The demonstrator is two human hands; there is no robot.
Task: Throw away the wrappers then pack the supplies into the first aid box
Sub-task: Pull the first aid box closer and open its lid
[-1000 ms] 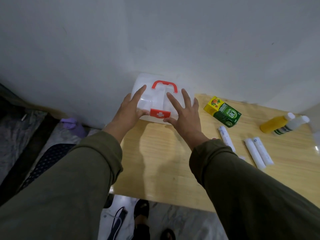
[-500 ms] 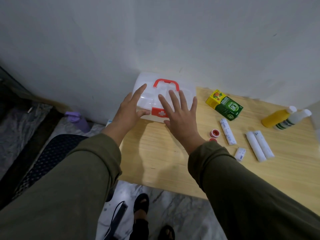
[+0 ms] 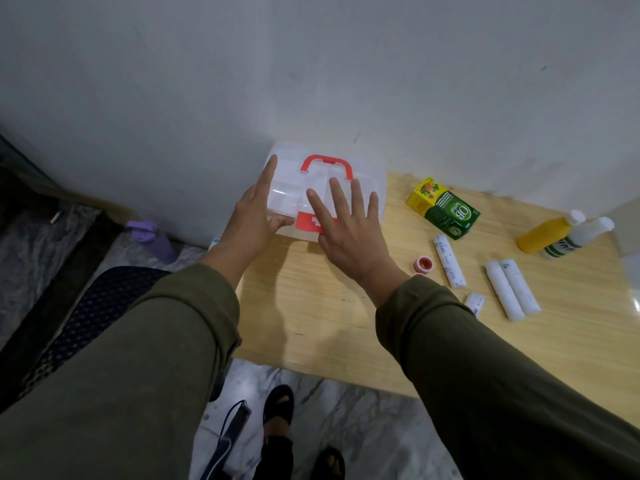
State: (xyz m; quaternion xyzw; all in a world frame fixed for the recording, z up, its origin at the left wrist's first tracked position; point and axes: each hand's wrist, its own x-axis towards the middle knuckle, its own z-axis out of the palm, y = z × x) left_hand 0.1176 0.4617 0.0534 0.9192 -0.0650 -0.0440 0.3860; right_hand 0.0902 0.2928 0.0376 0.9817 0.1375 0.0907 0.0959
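The desk [image 3: 311, 306] carries everything. At its 11 o'clock corner, against the wall, sits the first aid box [image 3: 375, 188], lid down. The left hand [image 3: 252, 220] steadies its left side, fingers straight, thumb at the front edge; the right hand [image 3: 349, 230] lies spread flat over the red latch [image 3: 306, 221], likely to unclip it. Supplies wait at 2 to 3 o'clock: green carton [image 3: 446, 211], bandage rolls [image 3: 512, 292]. Since a second ago, the right hand has slid leftward over the latch.

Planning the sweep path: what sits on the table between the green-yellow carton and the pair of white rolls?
Head view: one printed white roll lies between the carton and the paired white rolls; otherwise bare wooden table.
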